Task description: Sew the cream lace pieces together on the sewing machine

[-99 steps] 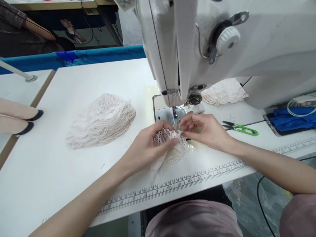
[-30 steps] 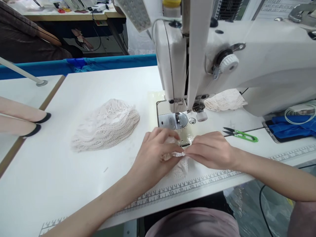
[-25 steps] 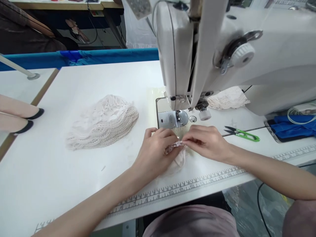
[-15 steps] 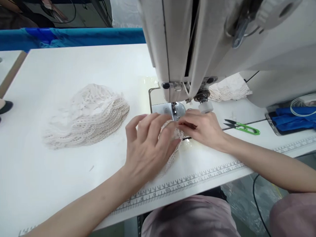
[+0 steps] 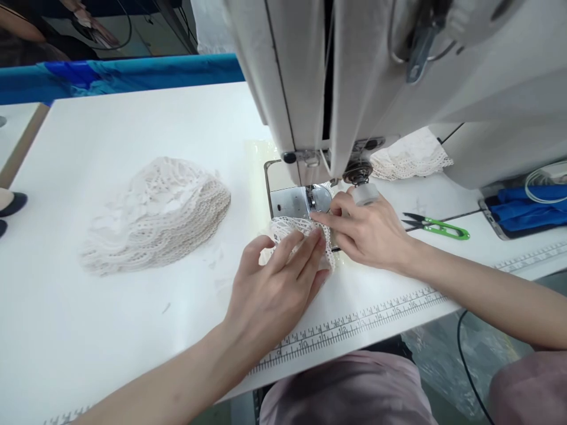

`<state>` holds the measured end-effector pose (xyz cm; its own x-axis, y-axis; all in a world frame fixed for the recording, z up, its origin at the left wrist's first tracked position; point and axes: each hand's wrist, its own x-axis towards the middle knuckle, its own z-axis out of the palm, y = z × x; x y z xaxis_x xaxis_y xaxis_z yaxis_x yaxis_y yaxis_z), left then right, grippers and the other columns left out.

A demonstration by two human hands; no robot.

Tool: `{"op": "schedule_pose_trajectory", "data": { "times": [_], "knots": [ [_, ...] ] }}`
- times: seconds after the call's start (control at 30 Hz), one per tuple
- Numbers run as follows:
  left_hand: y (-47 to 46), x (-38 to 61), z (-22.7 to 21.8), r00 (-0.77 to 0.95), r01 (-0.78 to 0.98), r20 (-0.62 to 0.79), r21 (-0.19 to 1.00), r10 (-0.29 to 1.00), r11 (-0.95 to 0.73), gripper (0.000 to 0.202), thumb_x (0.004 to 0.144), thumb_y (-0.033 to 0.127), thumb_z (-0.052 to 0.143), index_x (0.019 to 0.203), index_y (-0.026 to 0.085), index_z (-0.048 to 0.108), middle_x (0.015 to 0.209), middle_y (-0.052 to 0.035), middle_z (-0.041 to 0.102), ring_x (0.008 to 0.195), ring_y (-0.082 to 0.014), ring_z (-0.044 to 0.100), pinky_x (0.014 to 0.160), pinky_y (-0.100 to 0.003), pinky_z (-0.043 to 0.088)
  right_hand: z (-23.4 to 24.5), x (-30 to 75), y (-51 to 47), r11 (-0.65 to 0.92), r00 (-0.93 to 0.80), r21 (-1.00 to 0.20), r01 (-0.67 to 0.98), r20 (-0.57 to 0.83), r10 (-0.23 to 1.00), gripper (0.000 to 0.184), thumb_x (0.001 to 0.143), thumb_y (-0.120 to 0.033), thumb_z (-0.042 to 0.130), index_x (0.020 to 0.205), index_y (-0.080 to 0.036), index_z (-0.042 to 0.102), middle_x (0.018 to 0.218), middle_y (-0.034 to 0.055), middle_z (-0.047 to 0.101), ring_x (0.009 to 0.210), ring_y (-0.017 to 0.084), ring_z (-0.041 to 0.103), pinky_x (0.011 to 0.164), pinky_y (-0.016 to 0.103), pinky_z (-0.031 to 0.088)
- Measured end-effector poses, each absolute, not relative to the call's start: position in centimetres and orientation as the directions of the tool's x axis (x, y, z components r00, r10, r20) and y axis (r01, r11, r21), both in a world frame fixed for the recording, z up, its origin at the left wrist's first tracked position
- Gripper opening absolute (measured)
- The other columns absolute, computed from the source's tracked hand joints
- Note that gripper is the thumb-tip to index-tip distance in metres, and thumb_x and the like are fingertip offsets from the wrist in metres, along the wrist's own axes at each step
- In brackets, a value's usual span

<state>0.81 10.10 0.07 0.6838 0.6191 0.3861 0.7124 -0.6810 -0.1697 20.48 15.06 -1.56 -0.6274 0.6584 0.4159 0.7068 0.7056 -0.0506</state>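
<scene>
A piece of white lace fabric [image 5: 290,223] lies on the machine bed, its upper edge just in front of the presser foot [image 5: 312,200] of a sewing machine [image 5: 305,88]. My left hand [image 5: 279,283] rests over the lace, fingers stretched out and slightly apart, pressing it down. From the right, my right hand [image 5: 370,230] has its index finger extended onto the lace's upper right edge. Its other fingers are curled, and the lace's right border lies by the thumb. The underside of both hands is hidden.
A stack of white lace pieces [image 5: 159,218] lies on the left of the white table. More lace [image 5: 411,156] sits behind the needle area. Green thread snips [image 5: 436,226] and a phone [image 5: 494,218] under blue cloth [image 5: 531,208] are to the right. A printed ruler [image 5: 354,327] lines the front edge.
My hands have parted slightly from their pinch at the presser foot. The left hand has moved down and flattened over the lace; more lace shows. The right index finger has straightened onto it.
</scene>
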Motion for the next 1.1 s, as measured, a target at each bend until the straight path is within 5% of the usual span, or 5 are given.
{"op": "schedule_pose_trajectory", "data": {
  "times": [0.2, 0.37, 0.57, 0.9, 1.1],
  "knots": [
    [10.1, 0.9, 0.0, 0.689, 0.704, 0.395, -0.164, 0.608, -0.691, 0.024, 0.095, 0.024, 0.054, 0.114, 0.015, 0.065, 0.118, -0.004, 0.07, 0.102, -0.021, 0.064, 0.08, -0.041, 0.037, -1.1, 19.4, 14.7, 0.663, -0.647, 0.02, 0.748, 0.243, 0.723, 0.053, 0.085, -0.02, 0.046, 0.138, -0.021, 0.05, 0.092, 0.0092, 0.063, 0.087, 0.024, 0.047, 0.072, 0.035, 0.031],
    [10.5, 0.8, -0.1, 0.689, 0.703, 0.395, -0.159, 0.608, -0.693, 0.024, 0.095, 0.024, 0.055, 0.113, 0.014, 0.065, 0.116, -0.002, 0.071, 0.104, -0.0217, 0.064, 0.078, -0.042, 0.037, -0.7, 19.2, 14.8, 0.675, -0.67, 0.083, 0.733, 0.26, 0.695, 0.056, 0.089, -0.02, 0.042, 0.144, -0.022, 0.041, 0.096, 0.0089, 0.064, 0.087, 0.024, 0.048, 0.072, 0.036, 0.03],
    [11.1, 0.4, -0.1, 0.679, 0.708, 0.398, -0.133, 0.617, -0.694, 0.025, 0.095, 0.024, 0.054, 0.117, 0.017, 0.064, 0.117, -0.0003, 0.07, 0.105, -0.0213, 0.063, 0.079, -0.041, 0.036, -1.0, 20.4, 14.6, 0.721, -0.696, 0.114, 0.683, 0.399, 0.596, 0.036, 0.089, -0.016, 0.044, 0.117, -0.015, 0.065, 0.095, 0.009, 0.066, 0.089, 0.022, 0.05, 0.069, 0.034, 0.029],
    [11.7, 0.4, -0.4, 0.656, 0.734, 0.401, -0.143, 0.639, -0.664, 0.026, 0.096, 0.026, 0.054, 0.12, 0.021, 0.062, 0.122, 0.002, 0.068, 0.111, -0.022, 0.061, 0.081, -0.041, 0.037, -0.9, 20.6, 14.4, 0.712, -0.693, 0.164, 0.683, 0.453, 0.561, 0.032, 0.086, -0.009, 0.042, 0.101, -0.012, 0.07, 0.087, 0.0061, 0.068, 0.077, 0.018, 0.049, 0.066, 0.033, 0.027],
    [11.6, 0.2, -0.2, 0.623, 0.768, 0.381, -0.133, 0.683, -0.626, 0.03, 0.096, 0.024, 0.052, 0.125, 0.02, 0.058, 0.123, -0.0049, 0.067, 0.116, -0.0248, 0.059, 0.082, -0.044, 0.037, -0.9, 20.8, 14.3, 0.708, -0.698, 0.182, 0.682, 0.449, 0.558, 0.027, 0.086, -0.007, 0.046, 0.098, -0.011, 0.07, 0.091, 0.0071, 0.069, 0.078, 0.018, 0.049, 0.068, 0.034, 0.028]
  ]
}}
